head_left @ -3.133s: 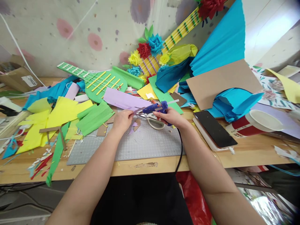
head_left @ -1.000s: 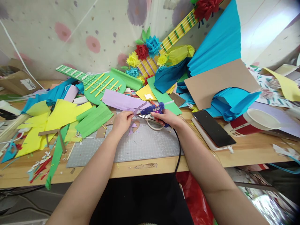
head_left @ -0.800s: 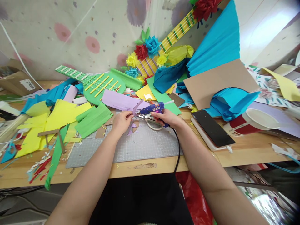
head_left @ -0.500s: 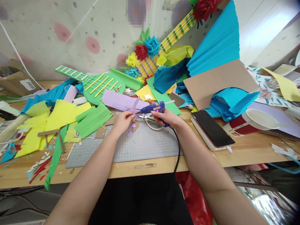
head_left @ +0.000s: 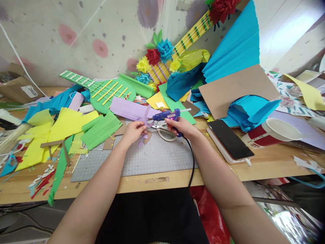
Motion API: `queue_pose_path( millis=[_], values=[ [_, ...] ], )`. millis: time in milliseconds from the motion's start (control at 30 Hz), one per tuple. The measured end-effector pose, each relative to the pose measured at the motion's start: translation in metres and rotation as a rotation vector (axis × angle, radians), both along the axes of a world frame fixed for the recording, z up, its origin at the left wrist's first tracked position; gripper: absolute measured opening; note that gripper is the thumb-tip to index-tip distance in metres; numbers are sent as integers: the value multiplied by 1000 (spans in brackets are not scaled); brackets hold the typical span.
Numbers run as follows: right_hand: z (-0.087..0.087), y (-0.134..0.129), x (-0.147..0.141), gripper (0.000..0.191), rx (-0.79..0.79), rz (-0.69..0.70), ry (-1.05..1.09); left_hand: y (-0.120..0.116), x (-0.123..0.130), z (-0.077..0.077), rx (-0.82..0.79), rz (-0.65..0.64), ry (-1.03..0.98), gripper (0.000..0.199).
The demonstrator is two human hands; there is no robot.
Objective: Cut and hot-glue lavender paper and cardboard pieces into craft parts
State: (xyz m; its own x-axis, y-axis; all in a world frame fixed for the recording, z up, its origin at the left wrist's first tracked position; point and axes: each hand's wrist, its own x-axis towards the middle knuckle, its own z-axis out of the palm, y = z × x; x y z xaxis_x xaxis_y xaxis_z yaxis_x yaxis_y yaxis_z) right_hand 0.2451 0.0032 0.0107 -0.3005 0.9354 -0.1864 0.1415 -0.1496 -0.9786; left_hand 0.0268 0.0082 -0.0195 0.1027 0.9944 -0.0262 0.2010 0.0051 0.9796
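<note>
My right hand [head_left: 180, 126] is closed round the grip of a blue hot glue gun [head_left: 162, 116], its nozzle pointing left and a clear glue stick [head_left: 186, 109] poking out of its back end. In my left hand [head_left: 135, 130], thumb and fingertips pinch a small purple crepe paper piece [head_left: 145, 118], which stands up close to the nozzle. Whether nozzle and paper touch, I cannot tell. Under the glue gun lie scissors [head_left: 166, 135] with white handles on a grey cutting mat [head_left: 157, 159]. Purple scraps [head_left: 141, 142] lie below my left fingertips.
Behind my hands are a flat purple strip [head_left: 129, 109], a green paper guitar [head_left: 101, 98] and a yellow one with paper flowers [head_left: 162, 69]. Yellow sheets [head_left: 66, 123] cover the left side. A phone [head_left: 230, 139] and a paper cup [head_left: 274, 132] stand right. The gun's black cable [head_left: 193, 162] hangs over the table edge.
The glue gun has tilted slightly, its back end a little higher and further right. My left hand keeps its pinch on the purple paper, almost unmoved.
</note>
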Motion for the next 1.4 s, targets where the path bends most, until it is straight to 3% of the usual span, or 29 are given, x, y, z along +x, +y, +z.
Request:
queue_pose_path(
  millis=[100, 200, 267, 333, 533, 833, 900, 1033, 1067, 1133, 1300, 1400],
  values=[
    [5, 0, 3, 47, 42, -98, 68, -1, 1, 0, -6, 20, -13, 19],
    [6, 5, 15, 47, 145, -285, 52, -2, 2, 3, -26, 75, -34, 14],
    [1, 11, 27, 45, 217, -459, -46, -3, 2, 4, -31, 105, -48, 11],
    [-7, 18, 38, 44, 228, -543, -225, -3, 3, 5, -28, 128, -60, 9],
    [-28, 30, 46, 53, 267, -551, -468, -3, 3, 4, 15, 146, -64, 7],
    [-25, 29, 49, 56, 286, -521, -608, -4, 6, 5, 18, 169, -86, 7],
    [-20, 28, 52, 61, 400, -594, -557, -5, 8, 6, 5, 150, -128, 7],
    [-1, 15, 49, 68, 807, -1009, -502, -7, 13, 8, -67, 123, -224, 11],
    [4, 9, 44, 66, 883, -1043, -508, -8, 14, 8, -84, 117, -245, 12],
    [11, -1, 27, 62, 931, -955, -475, -10, 17, 9, -112, 102, -279, 15],
    [1, -10, -28, 73, 707, -267, -301, -14, 22, 8, -142, 8, -295, 23],
    [-13, -4, -42, 69, 564, -116, -211, -16, 23, 8, -141, -42, -245, 23]
  ],
)
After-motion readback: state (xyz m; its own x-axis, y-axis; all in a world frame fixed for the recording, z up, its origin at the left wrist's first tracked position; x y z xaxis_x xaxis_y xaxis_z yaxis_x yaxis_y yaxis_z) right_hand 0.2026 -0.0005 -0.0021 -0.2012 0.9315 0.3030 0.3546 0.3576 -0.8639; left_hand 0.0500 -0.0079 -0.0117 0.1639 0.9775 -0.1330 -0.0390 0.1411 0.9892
